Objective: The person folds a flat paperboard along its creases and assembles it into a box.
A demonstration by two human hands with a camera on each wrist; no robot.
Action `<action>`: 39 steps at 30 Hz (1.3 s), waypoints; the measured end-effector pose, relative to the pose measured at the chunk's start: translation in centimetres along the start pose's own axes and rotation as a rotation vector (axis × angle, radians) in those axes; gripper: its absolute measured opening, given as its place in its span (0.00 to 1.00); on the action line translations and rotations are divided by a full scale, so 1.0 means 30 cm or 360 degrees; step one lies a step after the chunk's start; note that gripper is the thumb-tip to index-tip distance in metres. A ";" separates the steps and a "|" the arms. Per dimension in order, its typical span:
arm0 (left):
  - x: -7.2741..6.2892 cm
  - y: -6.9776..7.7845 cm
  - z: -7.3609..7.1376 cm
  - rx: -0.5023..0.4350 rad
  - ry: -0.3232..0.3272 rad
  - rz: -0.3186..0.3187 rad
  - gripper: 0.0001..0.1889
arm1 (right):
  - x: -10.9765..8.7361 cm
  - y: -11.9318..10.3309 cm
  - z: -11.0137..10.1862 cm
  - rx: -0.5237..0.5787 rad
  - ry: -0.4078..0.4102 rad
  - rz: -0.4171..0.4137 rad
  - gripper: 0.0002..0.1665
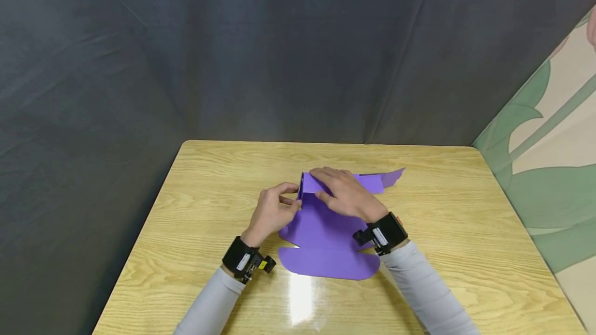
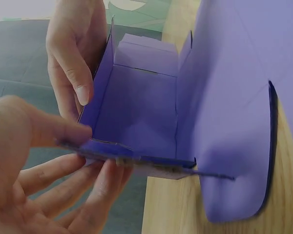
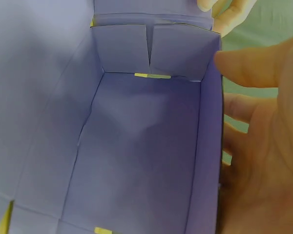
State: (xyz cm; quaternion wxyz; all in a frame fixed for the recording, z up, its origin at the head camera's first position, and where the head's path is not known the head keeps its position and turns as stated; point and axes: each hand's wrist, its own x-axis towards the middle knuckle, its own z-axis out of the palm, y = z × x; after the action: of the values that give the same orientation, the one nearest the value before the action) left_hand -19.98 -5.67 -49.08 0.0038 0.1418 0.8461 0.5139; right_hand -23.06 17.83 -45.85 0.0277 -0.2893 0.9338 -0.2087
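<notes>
A partly folded purple cardboard box [image 1: 321, 229] lies on the table, its lid panel spread toward the person with a rounded flap [image 1: 328, 263] at the near edge. My left hand [image 1: 272, 211] is at the box's left end; in the left wrist view its thumb and fingers pinch the end panel [image 2: 158, 167] from both sides. Across the far side wall lies my right hand [image 1: 346, 195]. The right wrist view shows its thumb [image 3: 249, 66] at the wall's top edge and the other fingers outside, gripping the wall. Two inner flaps [image 3: 122, 48] stand upright at the left end.
An end flap [image 1: 393, 177] sticks out at the box's right end. The wooden table [image 1: 200, 180] extends around the box, with a dark curtain [image 1: 288, 66] behind it and a floral-patterned surface [image 1: 554, 169] on the right. Each wrist wears a black camera mount [image 1: 239, 257].
</notes>
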 end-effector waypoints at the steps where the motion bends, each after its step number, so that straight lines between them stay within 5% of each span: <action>1: -0.002 0.001 0.001 -0.0006 -0.0007 -0.0002 0.19 | 0.000 0.002 0.002 0.0001 0.0004 -0.0002 0.35; 16: 0.004 -0.001 -0.006 -0.0133 -0.0050 -0.0010 0.20 | 0.008 -0.002 -0.010 0.0014 0.0034 -0.0023 0.35; 32: 0.029 -0.035 -0.011 -0.0585 -0.0282 -0.0312 0.29 | 0.024 0.005 -0.013 0.0036 0.0025 -0.0056 0.34; 39: 0.051 -0.066 0.001 -0.0621 -0.0319 -0.0298 0.36 | 0.020 0.016 -0.012 0.0073 0.0012 -0.0074 0.32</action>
State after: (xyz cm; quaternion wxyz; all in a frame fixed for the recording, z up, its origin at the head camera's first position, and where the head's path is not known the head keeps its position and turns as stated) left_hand -21.90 -6.12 -50.61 0.1627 0.1097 0.7355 0.6485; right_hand -23.86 17.98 -45.67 0.0259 -0.3093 0.9219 -0.2318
